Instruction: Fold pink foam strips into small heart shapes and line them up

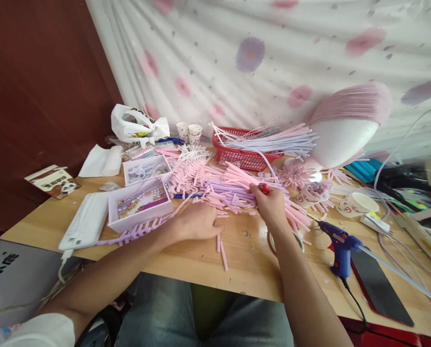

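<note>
A heap of fuzzy pink strips [242, 177] lies mid-tabletop [251, 270], mixed with lilac strips [221, 187]. Short pink pieces [223, 257] lie apart from it, near the front edge. Behind the heap stands a red basket [233, 156] with long pale stems [273, 142] laid across it. To its left are a white box [139, 221] of beads and trinkets, crossed partly by a leafy lilac strand [139, 233]; the left forearm passes just beside it. The right forearm hides part of a ring-shaped object [299, 241]. Right of that lie a blue glue gun [342, 248] and a dark phone [382, 289].

The right hand [271, 205] has its grip closed around a red-handled tool [263, 188] at the heap's right side. The left hand [197, 221] is palm-down in front of the heap, fingers bent; whether its grip holds anything cannot be told.

At far left, a panda card [54, 182] carries lettering too small to read; a pale carton [6, 274] below shows green characters, partly cut off.
</note>
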Available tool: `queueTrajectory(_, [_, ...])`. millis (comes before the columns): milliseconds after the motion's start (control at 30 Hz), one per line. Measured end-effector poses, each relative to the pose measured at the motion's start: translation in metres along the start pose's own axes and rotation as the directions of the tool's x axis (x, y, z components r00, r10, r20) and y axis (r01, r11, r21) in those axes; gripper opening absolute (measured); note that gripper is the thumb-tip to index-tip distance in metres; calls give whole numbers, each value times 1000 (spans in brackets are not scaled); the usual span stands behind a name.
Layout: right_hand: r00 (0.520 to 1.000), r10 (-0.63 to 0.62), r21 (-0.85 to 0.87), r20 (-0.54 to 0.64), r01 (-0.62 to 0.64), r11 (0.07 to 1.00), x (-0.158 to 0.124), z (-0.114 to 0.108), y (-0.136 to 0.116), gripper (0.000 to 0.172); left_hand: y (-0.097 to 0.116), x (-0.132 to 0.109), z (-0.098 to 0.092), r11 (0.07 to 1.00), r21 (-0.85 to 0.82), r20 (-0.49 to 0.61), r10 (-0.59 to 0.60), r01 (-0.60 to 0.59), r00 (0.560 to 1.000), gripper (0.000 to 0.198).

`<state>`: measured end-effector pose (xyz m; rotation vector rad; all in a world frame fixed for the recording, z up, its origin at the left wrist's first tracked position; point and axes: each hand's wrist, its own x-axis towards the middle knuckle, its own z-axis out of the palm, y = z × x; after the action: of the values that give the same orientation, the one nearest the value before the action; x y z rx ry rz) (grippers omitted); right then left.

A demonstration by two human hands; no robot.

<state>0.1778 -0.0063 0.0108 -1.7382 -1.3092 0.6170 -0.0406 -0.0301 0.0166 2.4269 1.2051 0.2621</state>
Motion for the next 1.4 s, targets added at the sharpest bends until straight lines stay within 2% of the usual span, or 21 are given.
queueTrajectory(67, [997, -5, 24, -75, 6, 1000, 3, 0, 3, 36, 5, -5, 10, 998, 61, 31, -24, 22, 999, 38])
queueTrajectory(200, [997, -70, 10, -22, 70, 997, 1, 10, 7, 38, 7, -8, 21, 995, 93, 7, -33, 32, 999, 26])
queueTrajectory(333, [991, -132, -13, -1, 132, 991, -9, 20, 1, 37, 3, -4, 11, 998, 61, -27, 6, -4, 1000, 20])
queueTrajectory(400, [986, -165, 62, -2, 165, 984, -14, 22, -3, 34, 2, 0, 3, 1000, -10, -91, 10, -11, 996, 20])
queueTrajectory(500, [979, -160, 265, 128, 122, 956, -19, 24, -8, 34, 2, 7, -3, 971, -234, -294, -30, -42, 955, 22])
queueTrajectory(600, [927, -106, 409, 359, -54, 911, -22, 27, -9, 37, 2, 13, 0, 892, -447, -357, -104, -72, 928, 22])
queueTrajectory(667, [886, -99, 482, 453, -150, 863, -22, 31, -8, 35, 0, 16, 6, 827, -556, -343, -137, -83, 929, 24])
queueTrajectory(767, [851, -128, 563, 510, -218, 797, -23, 35, -6, 33, -4, 20, 16, 689, -716, -320, -182, -111, 930, 29])
queueTrajectory(867, [838, -133, 602, 530, -261, 754, -24, 36, -7, 33, -7, 24, 23, 497, -863, -208, -190, -89, 960, 34])
queueTrajectory(1000, [842, -138, 624, 522, -266, 735, -26, 36, -10, 33, -9, 28, 26, 302, -953, -84, -198, -20, 977, 44])
queueTrajectory(1133, [877, -158, 609, 455, -176, 774, -25, 39, -8, 32, -10, 29, 23, 135, -990, -1, -223, 30, 975, 48])
queueTrajectory(1233, [901, -185, 539, 392, -62, 840, -24, 41, -5, 30, -12, 28, 20, 91, -995, 17, -231, 39, 973, 44])
queueTrajectory(1400, [912, -327, 341, 249, 233, 911, -24, 40, -7, 26, -12, 27, 14, 13, -994, 100, -210, 105, 972, 34])
